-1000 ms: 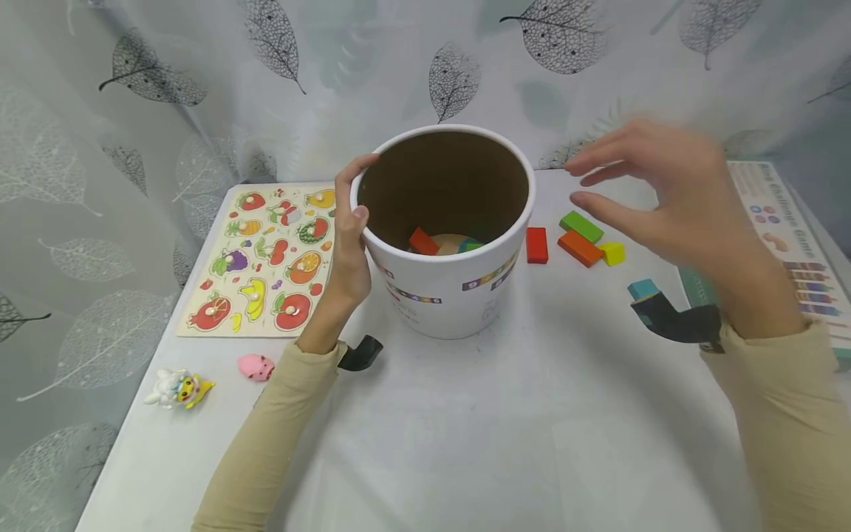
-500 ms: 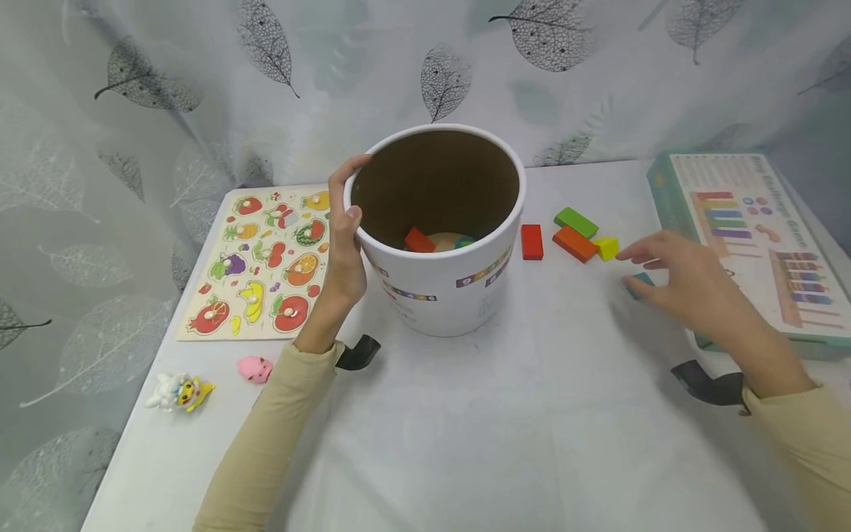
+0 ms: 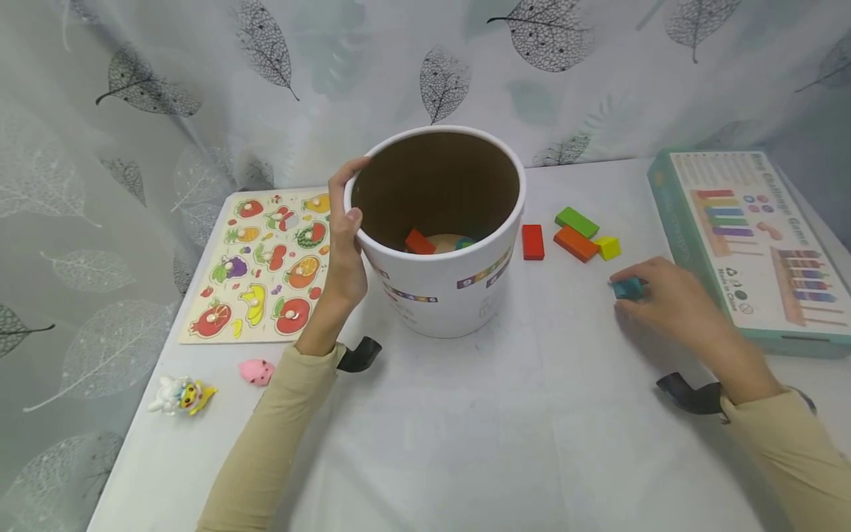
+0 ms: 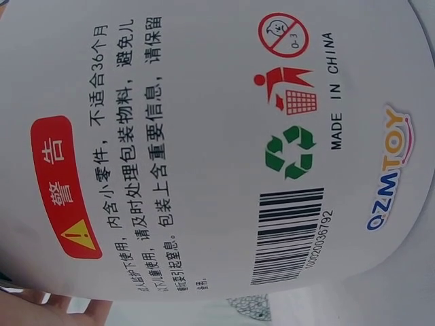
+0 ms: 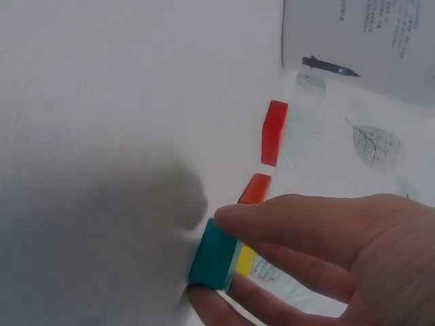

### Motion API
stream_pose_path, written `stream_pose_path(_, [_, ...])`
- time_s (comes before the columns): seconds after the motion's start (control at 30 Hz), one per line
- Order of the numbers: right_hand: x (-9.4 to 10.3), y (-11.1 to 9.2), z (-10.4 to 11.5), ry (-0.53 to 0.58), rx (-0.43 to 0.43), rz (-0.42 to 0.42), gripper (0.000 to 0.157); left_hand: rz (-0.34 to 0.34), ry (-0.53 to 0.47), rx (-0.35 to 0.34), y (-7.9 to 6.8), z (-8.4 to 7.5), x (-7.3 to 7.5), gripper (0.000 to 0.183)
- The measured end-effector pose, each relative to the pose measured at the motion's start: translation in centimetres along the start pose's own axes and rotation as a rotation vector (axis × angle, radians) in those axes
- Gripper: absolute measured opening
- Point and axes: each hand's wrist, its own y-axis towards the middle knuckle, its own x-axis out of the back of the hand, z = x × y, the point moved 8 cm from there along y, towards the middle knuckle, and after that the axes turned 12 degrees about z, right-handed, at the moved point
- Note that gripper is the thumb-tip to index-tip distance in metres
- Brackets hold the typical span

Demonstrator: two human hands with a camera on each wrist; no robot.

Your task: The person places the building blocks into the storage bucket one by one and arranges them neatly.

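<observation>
My left hand (image 3: 347,255) grips the left rim of a big white bucket (image 3: 452,295) that stands on the table. Inside lie a red-orange block (image 3: 419,241) and a few partly hidden pieces. To the right of the bucket, my right hand (image 3: 674,303) pinches a teal block (image 3: 628,288) between thumb and fingers. The right wrist view has this block (image 5: 215,252) at or just above the white tabletop; which one I cannot tell. Behind it are a red block (image 3: 532,242), an orange block (image 3: 576,244), a green block (image 3: 577,222) and a yellow block (image 3: 608,247).
A fruit puzzle board (image 3: 269,251) lies left of the bucket. Nearer me are a pink toy (image 3: 256,372) and a small white-and-yellow figure (image 3: 182,395). A flat game box (image 3: 758,244) lies at the right. A leaf-patterned curtain (image 3: 372,81) hangs behind the table.
My right hand has come down to the table and taken hold of the teal block, seen apart from the fingers a second ago. The left hand stays on the bucket.
</observation>
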Motion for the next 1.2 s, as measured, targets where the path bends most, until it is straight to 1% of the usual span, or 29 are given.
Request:
stream_pose_path(0.2, [-0.3,0.5,0.8,0.004,0.03,-0.004,0.033,-0.001,0.006,0.005,0.0,0.0,0.0,0.083])
stream_pose_path(0.33, [-0.1,0.9,1.0,0.019,0.053,-0.015,0.032,-0.007,-0.001,0.003,-0.1,0.0,0.1,0.082])
stream_pose_path(0.43, [0.9,0.9,1.5,0.048,0.09,-0.057,0.032,-0.009,-0.001,0.001,-0.1,0.0,0.2,0.081])
stream_pose_path(0.53, [2.8,0.4,2.9,0.074,0.127,-0.137,0.033,-0.009,0.004,0.003,-0.1,0.0,0.2,0.08])
stream_pose_path(0.6, [4.7,-0.3,4.7,0.062,0.161,-0.219,0.034,-0.008,0.006,0.004,-0.1,0.0,0.2,0.08])
stream_pose_path(0.67, [6.5,-1.2,6.8,0.052,0.197,-0.301,0.035,-0.008,0.006,0.005,-0.1,0.1,0.1,0.082])
stream_pose_path(0.77, [9.4,-2.4,10.8,0.062,0.308,-0.45,0.037,-0.006,0.002,0.005,0.0,0.0,0.0,0.085])
stream_pose_path(0.83, [10.8,-3.1,13.4,0.101,0.405,-0.519,0.039,-0.006,0.003,0.007,0.1,0.0,0.0,0.086])
stream_pose_path(0.9, [11.6,-3.5,15.8,0.146,0.495,-0.559,0.041,-0.003,0.007,0.006,0.0,0.1,0.0,0.086])
stream_pose_path(0.93, [11.9,-3.6,17.0,0.162,0.546,-0.564,0.04,-0.002,0.01,0.007,0.0,0.1,0.0,0.085])
stream_pose_path(1.0, [11.9,-3.8,19.1,0.187,0.64,-0.548,0.039,-0.004,0.025,0.015,-0.1,0.1,0.0,0.085])
stream_pose_path(1.07, [11.5,-3.7,20.8,0.212,0.704,-0.521,0.037,-0.008,0.043,0.021,-0.2,0.2,0.1,0.084])
stream_pose_path(1.13, [11.1,-3.5,22.1,0.229,0.762,-0.489,0.034,-0.013,0.055,0.024,-0.3,0.1,0.1,0.085])
stream_pose_path(1.2, [10.6,-3.0,22.9,0.241,0.769,-0.468,0.033,-0.017,0.049,0.016,-0.2,0.1,0.2,0.085])
